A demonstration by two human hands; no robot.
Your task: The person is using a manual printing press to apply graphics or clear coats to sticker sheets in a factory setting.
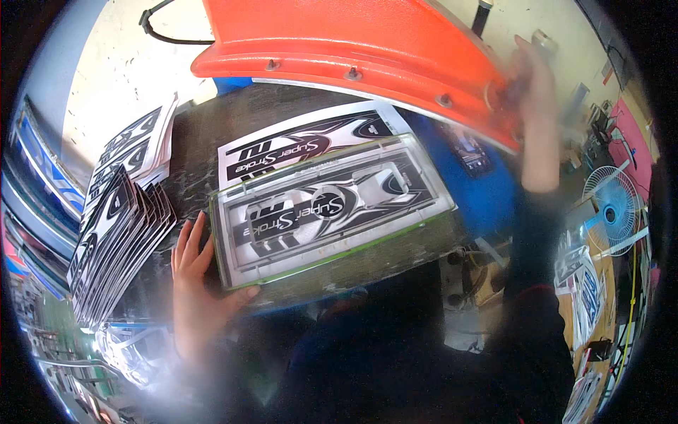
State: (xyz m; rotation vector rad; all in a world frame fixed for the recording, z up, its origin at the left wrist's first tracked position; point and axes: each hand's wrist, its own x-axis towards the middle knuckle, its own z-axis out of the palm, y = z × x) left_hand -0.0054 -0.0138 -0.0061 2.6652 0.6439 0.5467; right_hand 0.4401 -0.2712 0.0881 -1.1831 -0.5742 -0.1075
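My left hand (pixel 198 283) has its fingers spread against the left end of a clear, green-edged rectangular frame (pixel 441 194), thumb on its lower edge. The frame lies over a black-and-white printed sheet, with another printed sheet (pixel 378 113) behind it. At upper right my right hand (pixel 533 106), slightly blurred, is closed on the right end of an orange moulded arm (pixel 360 39), which has bolts along its lower edge; its fingertips are partly hidden. Stacks of cut printed pieces (pixel 123 237) and sheets (pixel 138 131) sit at the left of the dark board (pixel 212 106).
A blue surface (pixel 470 201) lies right of the frame, beneath the arm. A fan (pixel 610 208) and a wooden shelf (pixel 604 328) with papers stand at right. Blue-and-silver panels (pixel 39 177) lean at far left, and clear plastic (pixel 131 353) is at lower left.
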